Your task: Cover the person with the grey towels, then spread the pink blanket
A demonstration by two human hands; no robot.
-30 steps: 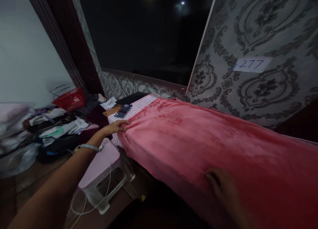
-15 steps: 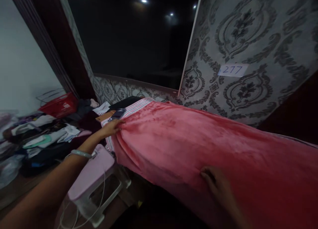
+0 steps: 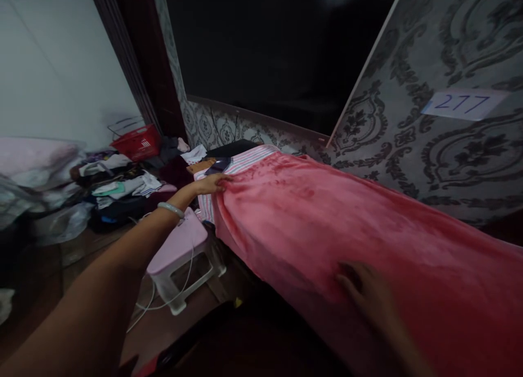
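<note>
A pink fleece blanket lies spread over a bed along the patterned wall. My left hand, a pale bangle on its wrist, reaches far out and pinches the blanket's far corner, fingers closed on the cloth. My right hand rests on the blanket's near edge, fingers curled into the fabric. Beyond the blanket a striped sheet shows, with a dark phone lying on it.
A pink-topped plastic stool with a white cable stands beside the bed. Piled clothes and a red basket fill the floor at left. A large dark window and a paper marked 277 are on the wall.
The view has shifted and tilted. My left hand has slid a little along the blanket's far corner toward the phone; my right hand stays on the near edge.
</note>
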